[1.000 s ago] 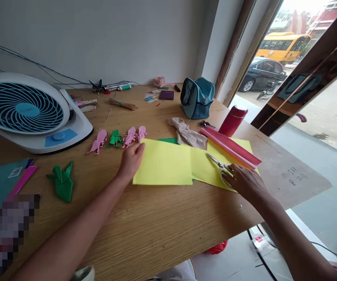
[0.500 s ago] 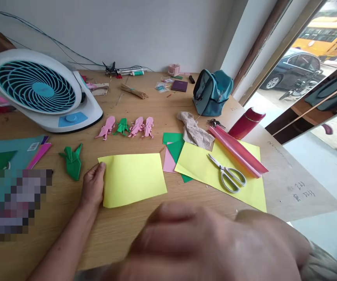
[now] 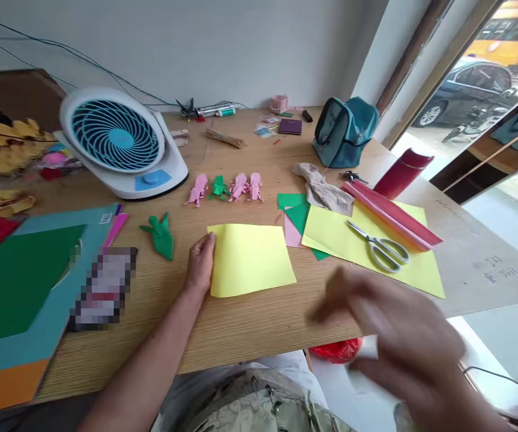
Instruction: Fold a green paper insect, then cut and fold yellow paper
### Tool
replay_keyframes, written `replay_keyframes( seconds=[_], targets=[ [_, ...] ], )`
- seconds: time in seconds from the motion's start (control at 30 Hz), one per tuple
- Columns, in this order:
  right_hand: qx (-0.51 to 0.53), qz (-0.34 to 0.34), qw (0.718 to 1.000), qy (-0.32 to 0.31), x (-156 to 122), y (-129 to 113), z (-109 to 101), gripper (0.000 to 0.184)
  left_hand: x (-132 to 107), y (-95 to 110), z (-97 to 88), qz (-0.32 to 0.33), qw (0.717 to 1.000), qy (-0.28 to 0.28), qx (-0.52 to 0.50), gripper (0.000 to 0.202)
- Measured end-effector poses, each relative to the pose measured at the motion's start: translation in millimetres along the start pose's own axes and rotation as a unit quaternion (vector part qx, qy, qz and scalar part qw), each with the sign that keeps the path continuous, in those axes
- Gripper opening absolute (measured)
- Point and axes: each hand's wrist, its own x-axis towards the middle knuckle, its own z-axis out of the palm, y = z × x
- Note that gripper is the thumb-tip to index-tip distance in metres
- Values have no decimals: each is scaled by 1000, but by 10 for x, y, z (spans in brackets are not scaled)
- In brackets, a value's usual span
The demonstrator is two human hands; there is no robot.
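Observation:
My left hand [image 3: 201,261] is closed on the left edge of a yellow sheet of paper [image 3: 252,261], with the thumb on top. The sheet bows up slightly at that side and rests over the wooden table. Above the table's front edge, to the right of the sheet, hangs my right hand [image 3: 389,327], blurred by motion. Its thumb is apart from the bent fingers and nothing shows between them. Beyond it, white-handled scissors [image 3: 382,247] lie on a larger yellow sheet [image 3: 425,277]. A green folded paper figure [image 3: 160,237] lies left of my left hand.
Small pink folded figures [image 3: 240,187] and a green one [image 3: 218,188] stand behind the sheet. A fan [image 3: 119,141], blue bag [image 3: 346,132], red bottle [image 3: 403,174] and pink roll [image 3: 394,216] surround the work. A pixelated flat object [image 3: 105,288] lies at left.
My right hand has drawn back from close to the camera, moving right and away from the front of the sheet. My left hand still holds the sheet. The view has shifted left.

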Motion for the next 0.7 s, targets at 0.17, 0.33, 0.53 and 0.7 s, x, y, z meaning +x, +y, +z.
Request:
replay_keyframes(
  seconds=[0.17,0.33,0.53,0.7],
  targets=[
    [-19,127,992,-6,467,927,490,52,44,36,-205,35,994,-94,-38,44],
    [110,190,974,-61,619,1408,908,58,19,88,-370,38,990,-130,-36,45],
    [277,287,915,-56,530,1575,914,49,71,47,-364,38,992,-117,-17,45],
    [327,336,883,-21,468,1629,876,39,119,16,-389,45,995,-92,18,45]
  ],
)
